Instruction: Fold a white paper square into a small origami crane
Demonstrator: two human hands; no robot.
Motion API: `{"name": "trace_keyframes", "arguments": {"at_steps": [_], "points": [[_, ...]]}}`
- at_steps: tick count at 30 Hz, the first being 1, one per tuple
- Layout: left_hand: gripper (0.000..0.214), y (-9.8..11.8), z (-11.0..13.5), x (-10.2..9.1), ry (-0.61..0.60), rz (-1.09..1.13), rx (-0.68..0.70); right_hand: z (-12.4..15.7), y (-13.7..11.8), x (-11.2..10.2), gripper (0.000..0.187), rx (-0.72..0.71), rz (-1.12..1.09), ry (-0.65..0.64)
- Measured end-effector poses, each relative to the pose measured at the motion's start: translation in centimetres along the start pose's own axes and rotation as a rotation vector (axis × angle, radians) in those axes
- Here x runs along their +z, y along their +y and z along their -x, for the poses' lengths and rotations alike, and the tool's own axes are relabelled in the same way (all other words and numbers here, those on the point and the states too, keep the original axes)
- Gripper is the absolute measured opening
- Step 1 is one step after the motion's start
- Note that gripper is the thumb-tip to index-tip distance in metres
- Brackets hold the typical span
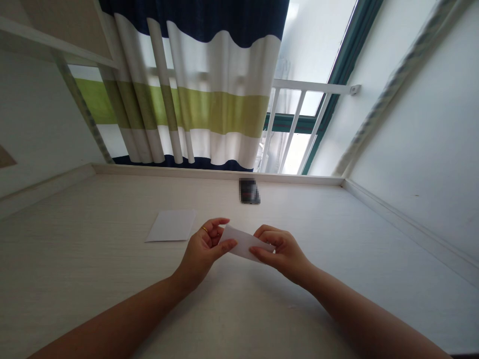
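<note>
Between my two hands is a small white piece of paper (243,241), a narrow rectangle held above the table and tilted down to the right. My left hand (207,247), with a ring on one finger, grips its left end, thumb on the near face. At the right end, my right hand (280,249) pinches the paper between thumb and fingers. Some fingertips are hidden behind it. A flat stack or sheet of white paper (172,225) lies on the table, beyond and left of my left hand.
The pale wood-grain table (93,269) has a raised rim (187,172) at the back. A dark, pixelated object (249,191) lies near that rim. Behind hang striped curtains (217,109), beside a white window railing (297,107). White walls stand at both sides.
</note>
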State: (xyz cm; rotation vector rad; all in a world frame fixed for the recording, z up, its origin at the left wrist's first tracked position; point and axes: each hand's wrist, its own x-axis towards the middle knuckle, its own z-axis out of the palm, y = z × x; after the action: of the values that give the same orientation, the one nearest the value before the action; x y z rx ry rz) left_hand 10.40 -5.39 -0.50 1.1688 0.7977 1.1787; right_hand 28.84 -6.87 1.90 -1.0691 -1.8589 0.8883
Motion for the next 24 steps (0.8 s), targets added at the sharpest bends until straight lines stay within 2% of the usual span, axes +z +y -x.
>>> {"name": "trace_keyframes", "arguments": {"at_steps": [3, 7, 13, 16, 21, 24], "points": [[0.018, -0.13, -0.13, -0.05, 0.036, -0.034, -0.049, 0.06, 0.07, 0.14, 0.013, -0.004, 0.011, 0.026], [0.015, -0.1, -0.06, 0.02, 0.087, -0.004, -0.034, 0.11, 0.38, 0.28, 0.01, 0.055, -0.091, 0.086], [0.014, 0.17, 0.05, 0.28, 0.098, 0.04, -0.03, 0.04, -0.02, 0.66, 0.028, 0.192, -0.496, 0.182], [0.013, 0.14, 0.03, 0.27, 0.109, 0.04, -0.021, -0.08, -0.2, 0.75, 0.037, 0.254, -0.583, 0.193], [0.015, 0.03, 0.03, 0.27, 0.133, 0.022, 0.003, -0.31, 0.14, 0.74, 0.021, 0.358, -0.591, 0.162], [0.017, 0.08, 0.06, 0.34, 0.138, 0.012, 0.004, -0.35, 0.18, 0.76, 0.017, 0.372, -0.6, 0.195]]}}
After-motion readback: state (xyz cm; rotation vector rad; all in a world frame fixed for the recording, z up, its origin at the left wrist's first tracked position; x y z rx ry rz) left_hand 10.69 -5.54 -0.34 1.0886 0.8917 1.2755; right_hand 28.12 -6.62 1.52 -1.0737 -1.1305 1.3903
